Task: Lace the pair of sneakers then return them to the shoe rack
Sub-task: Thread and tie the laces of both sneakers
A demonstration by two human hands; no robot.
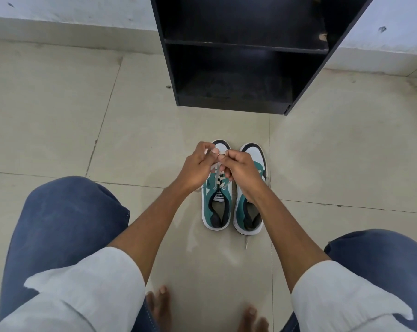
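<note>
Lacing: both hands work above the left sneaker (pixel 216 207), the one nearer the left knee, with the shoe rack (pixel 238 56) standing just beyond the pair's toes.
Left hand (pixel 197 168): closed in a pinch on the white lace (pixel 217 174), over the shoe's toe end.
Right hand (pixel 242 173): closed too, fingertips touching the same lace just beside the left hand's.
Pair: the left sneaker and the right sneaker (pixel 249 212) sit side by side on the floor (pixel 59 116), toes toward the shoe rack, heels toward the person.
Risk – slipped end: the lace is thin and pinched only at the fingertips, so a tug could, I judge, pull it back out of an eyelet.
Risk – uneven lengths: pulling harder on one side would leave one end short for tying.
Risk – loose end: a lace tip (pixel 246 245) lies on the floor behind the right sneaker's heel, away from the rack – it could catch under a bare foot.
Surface: pale glossy tiles with dark grout lines, flat and hard.
Room: a white wall behind the black shoe rack, whose visible shelves look bare.
</note>
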